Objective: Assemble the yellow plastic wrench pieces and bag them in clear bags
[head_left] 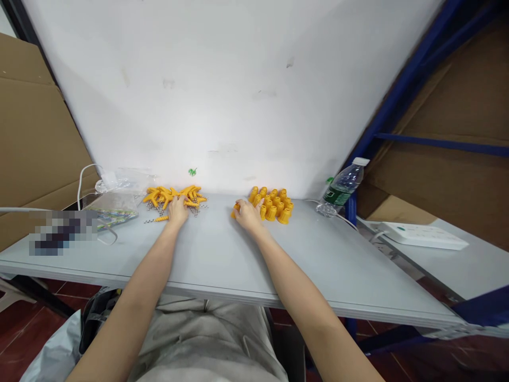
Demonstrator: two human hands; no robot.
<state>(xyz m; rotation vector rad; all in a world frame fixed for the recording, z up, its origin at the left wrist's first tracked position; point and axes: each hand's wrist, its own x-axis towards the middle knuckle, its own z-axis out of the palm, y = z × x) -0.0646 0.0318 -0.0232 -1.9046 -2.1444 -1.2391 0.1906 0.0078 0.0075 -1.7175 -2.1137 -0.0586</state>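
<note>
A heap of orange stick-like plastic parts with metal ball chains (175, 196) lies at the back left of the grey table (222, 254). My left hand (177, 210) reaches into this heap, fingers curled on one of the parts. To the right stands a cluster of orange cone-shaped plastic caps (274, 204). My right hand (246, 215) rests at the cluster's left edge, fingers bent around one orange cap (236, 210).
A clear plastic bag (119, 199) and a white cable (85, 178) lie at the left. A water bottle (342, 187) leans at the back right, with a white power strip (421, 236) beyond it. A white wall panel stands behind the table; blue shelving is on the right.
</note>
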